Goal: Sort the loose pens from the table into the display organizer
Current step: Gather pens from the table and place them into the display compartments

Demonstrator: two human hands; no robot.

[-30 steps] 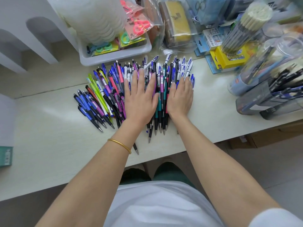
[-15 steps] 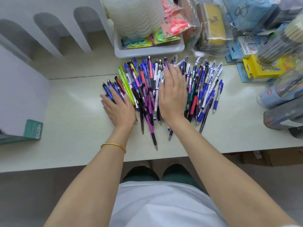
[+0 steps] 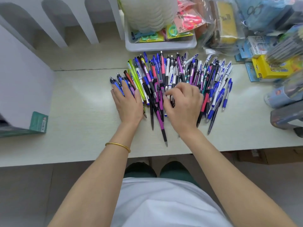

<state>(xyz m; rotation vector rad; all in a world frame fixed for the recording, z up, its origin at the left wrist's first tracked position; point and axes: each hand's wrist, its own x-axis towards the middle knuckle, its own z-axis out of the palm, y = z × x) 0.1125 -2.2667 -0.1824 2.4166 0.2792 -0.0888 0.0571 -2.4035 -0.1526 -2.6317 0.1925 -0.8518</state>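
A wide pile of loose pens [image 3: 172, 71] in blue, purple, white, black, pink and yellow-green lies on the pale table [image 3: 73, 112]. My left hand [image 3: 129, 104] rests flat on the pile's left edge with straight fingers over several blue pens. My right hand [image 3: 185, 105] is over the middle of the pile, its fingers curled down and pinching a dark pen [image 3: 172, 101]. Blurred clear and grey pen holders [image 3: 285, 112] with pens in them stand at the right edge.
A white tray [image 3: 160, 46] of packaged stationery stands just behind the pens. Plastic bags [image 3: 221, 27] and a yellow box [image 3: 268, 68] crowd the back right. A white box with a green edge [image 3: 24, 95] stands at the left. A white arched rack [image 3: 65, 22] lines the back.
My right hand went from lying flat on the pile to curling its fingers onto a dark pen. My left hand stayed flat at the pile's left edge. The camera moved closer.
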